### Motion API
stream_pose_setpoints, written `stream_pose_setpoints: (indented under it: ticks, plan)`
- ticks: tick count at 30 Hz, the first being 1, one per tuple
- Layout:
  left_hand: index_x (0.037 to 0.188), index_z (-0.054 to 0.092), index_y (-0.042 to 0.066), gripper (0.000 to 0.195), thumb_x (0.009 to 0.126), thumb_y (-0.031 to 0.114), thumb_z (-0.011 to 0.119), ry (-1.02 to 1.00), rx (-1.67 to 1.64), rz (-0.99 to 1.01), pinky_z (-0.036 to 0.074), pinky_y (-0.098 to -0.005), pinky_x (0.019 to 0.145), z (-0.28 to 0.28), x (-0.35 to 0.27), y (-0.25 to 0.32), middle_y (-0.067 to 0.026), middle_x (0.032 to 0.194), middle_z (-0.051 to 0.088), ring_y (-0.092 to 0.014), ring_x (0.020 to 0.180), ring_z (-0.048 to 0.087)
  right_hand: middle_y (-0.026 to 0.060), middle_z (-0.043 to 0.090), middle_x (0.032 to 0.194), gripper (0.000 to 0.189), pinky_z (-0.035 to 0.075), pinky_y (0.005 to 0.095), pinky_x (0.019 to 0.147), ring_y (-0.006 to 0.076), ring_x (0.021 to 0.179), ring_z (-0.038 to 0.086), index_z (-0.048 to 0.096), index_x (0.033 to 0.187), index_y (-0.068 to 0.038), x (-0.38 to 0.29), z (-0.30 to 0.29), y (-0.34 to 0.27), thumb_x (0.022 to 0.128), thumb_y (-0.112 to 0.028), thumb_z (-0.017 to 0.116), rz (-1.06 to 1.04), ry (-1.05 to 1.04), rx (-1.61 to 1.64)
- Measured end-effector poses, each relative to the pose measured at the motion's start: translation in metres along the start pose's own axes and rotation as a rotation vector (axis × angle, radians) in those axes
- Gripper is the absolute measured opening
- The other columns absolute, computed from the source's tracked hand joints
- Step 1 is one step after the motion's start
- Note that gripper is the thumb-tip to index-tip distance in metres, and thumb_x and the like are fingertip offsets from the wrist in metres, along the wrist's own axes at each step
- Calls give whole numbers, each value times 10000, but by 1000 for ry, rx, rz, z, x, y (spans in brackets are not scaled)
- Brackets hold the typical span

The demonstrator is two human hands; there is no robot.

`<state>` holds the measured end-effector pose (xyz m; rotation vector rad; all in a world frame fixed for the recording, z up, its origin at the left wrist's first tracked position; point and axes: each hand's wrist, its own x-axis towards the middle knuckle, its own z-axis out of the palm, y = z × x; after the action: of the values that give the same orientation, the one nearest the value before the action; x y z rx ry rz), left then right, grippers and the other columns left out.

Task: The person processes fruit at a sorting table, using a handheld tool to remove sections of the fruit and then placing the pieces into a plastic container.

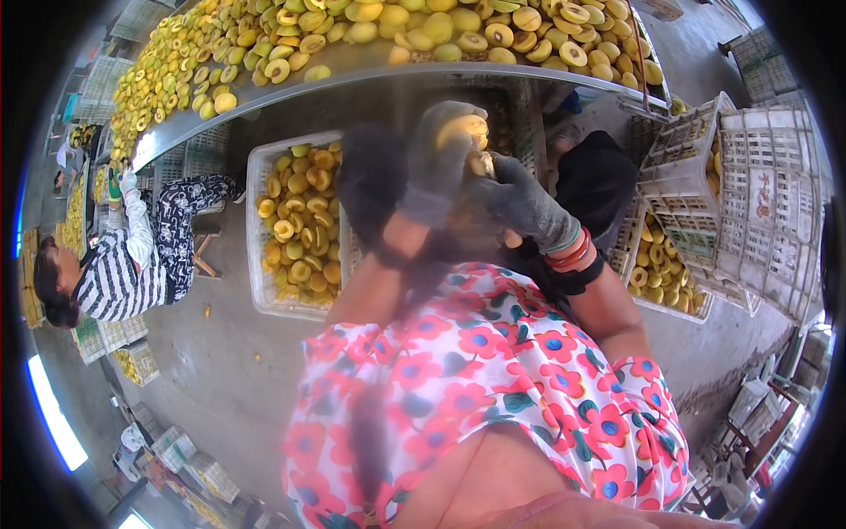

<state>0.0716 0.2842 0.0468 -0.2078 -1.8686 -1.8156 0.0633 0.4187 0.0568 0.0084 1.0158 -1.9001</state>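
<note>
My left hand point(439, 162), in a grey glove, is closed around a yellow stone-fruit half point(462, 130). Close beside it, my right hand point(529, 202) wears a grey glove too and grips a small tool point(488, 164) whose shiny end touches or nearly touches the fruit. Blur hides the tool's exact shape. Both hands are above my lap, just short of the metal table's raised rim point(370, 78). On the table lies a large heap of yellow-green stone fruit point(436, 26), many cut in half with brown stones or hollows showing.
Left of my knees stands a white plastic crate point(254, 264) of fruit halves. To the right is another fruit-filled crate point(667, 309), beside stacked crates point(767, 192). A co-worker point(125, 271) in a striped top sits at the table's left end. A dark container point(502, 112) is under the table.
</note>
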Motion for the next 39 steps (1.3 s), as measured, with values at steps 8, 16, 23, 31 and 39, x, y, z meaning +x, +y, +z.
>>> stream_pose_setpoints:
  ticks: [8,16,23,31,39]
  plan:
    - [1001,512,23,285,845,260,536,-7,-138,-28,472,-280,720,-3,-7,-7,-110,932,578,-166,819,561,3,465,587,53,313,210,327,71,387,391,518,851,-48,-12,18,-8,817,-89,525,-40,14,-335]
    - [1057,477,45,312,842,249,577,-184,-299,18,471,-309,782,-7,-2,-10,-101,990,562,-180,893,556,-16,404,549,104,286,202,307,63,357,337,474,869,-30,-20,21,-15,839,-119,517,157,-254,55]
    - [936,566,42,259,840,282,580,-220,-397,-313,456,-274,782,-26,-2,15,-52,913,589,-119,882,544,-9,417,545,125,298,198,315,70,352,349,479,855,-36,-10,2,1,812,-138,537,59,-141,-373]
    - [909,545,48,308,918,318,399,843,616,9,484,-288,654,-201,-24,-41,-88,866,594,-191,747,586,-12,448,585,78,321,190,359,55,407,390,482,843,-43,-10,7,2,829,-105,528,67,-51,-166]
    - [1110,551,44,506,783,430,553,710,1875,-453,378,-379,922,-351,-107,-21,-165,1127,550,-325,1043,513,-23,488,607,90,381,216,424,58,474,463,510,889,-32,56,-89,63,819,-82,537,-453,359,-1048]
